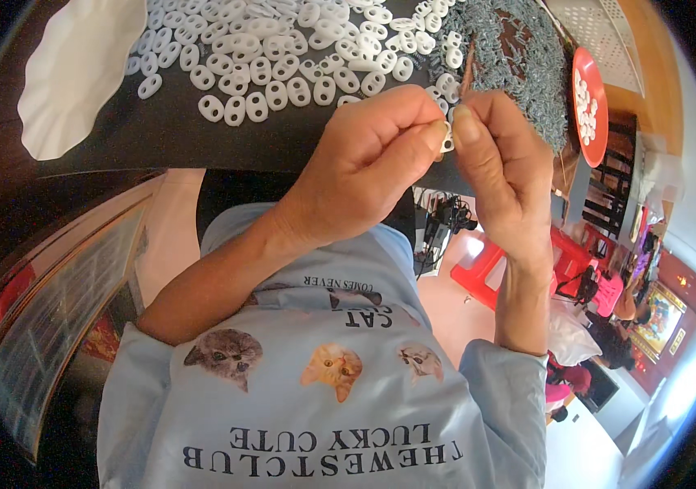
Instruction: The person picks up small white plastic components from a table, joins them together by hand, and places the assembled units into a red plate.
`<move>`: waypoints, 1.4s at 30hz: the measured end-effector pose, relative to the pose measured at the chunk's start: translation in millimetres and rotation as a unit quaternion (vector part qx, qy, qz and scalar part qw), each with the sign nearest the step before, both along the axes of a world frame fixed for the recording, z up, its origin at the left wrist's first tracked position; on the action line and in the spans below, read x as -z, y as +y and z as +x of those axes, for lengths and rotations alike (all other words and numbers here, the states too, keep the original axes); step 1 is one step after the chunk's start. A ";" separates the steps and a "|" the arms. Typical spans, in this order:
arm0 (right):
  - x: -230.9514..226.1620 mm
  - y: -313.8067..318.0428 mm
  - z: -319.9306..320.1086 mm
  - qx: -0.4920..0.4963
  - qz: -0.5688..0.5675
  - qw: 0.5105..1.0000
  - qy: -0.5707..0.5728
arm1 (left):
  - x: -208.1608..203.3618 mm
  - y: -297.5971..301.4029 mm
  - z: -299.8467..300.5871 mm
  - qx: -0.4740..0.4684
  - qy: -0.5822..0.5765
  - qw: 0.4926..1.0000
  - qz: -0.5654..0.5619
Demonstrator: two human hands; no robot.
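Note:
Above the near edge of the dark table (144, 138), my two hands meet. My left hand (364, 159) is closed in a pinch, with a small white oval plastic cord lock (447, 140) with two holes at its fingertips. Right beside it, my right hand (507, 163) is also closed, thumb pressed against the curled fingers; whatever is between them is hidden. Many like white two-hole pieces (276, 94) lie spread over the table beyond my left hand. Behind my right hand spreads a heap of small grey metal springs (527, 65).
A white wavy-edged dish (79, 77) occupies the table's left side. At the right edge sits a red plate (597, 153) with several white pieces in it. Below the table on the right are a red plastic stool (478, 273) and dark cables (446, 218). People appear farther right.

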State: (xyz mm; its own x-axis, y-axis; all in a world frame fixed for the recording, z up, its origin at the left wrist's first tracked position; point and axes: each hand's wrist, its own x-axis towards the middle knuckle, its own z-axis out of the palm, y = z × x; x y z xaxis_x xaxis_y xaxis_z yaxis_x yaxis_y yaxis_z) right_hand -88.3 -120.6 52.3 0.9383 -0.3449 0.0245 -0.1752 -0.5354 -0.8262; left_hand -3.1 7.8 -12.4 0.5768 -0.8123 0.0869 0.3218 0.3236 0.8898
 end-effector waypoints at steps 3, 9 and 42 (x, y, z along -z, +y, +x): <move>0.3 -1.1 1.3 -0.014 -0.022 1.000 0.001 | 0.2 -0.3 0.0 -0.004 -0.011 1.000 0.008; -9.4 -2.8 -4.4 -0.001 0.092 0.995 0.049 | -2.6 0.9 0.9 0.013 0.017 1.000 0.015; -6.5 -18.0 -7.3 -0.069 0.160 0.983 0.064 | -6.8 2.5 5.2 0.062 0.090 0.994 -0.003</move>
State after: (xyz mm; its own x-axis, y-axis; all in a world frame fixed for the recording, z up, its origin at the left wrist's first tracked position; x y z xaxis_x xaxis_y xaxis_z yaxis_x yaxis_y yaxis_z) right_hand -95.6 -138.6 58.8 0.9651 -0.1848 -0.1854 -0.2323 -0.2783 -0.9320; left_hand 2.0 10.3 -5.6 0.4797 -0.8774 -0.0043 0.5130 0.2765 0.8126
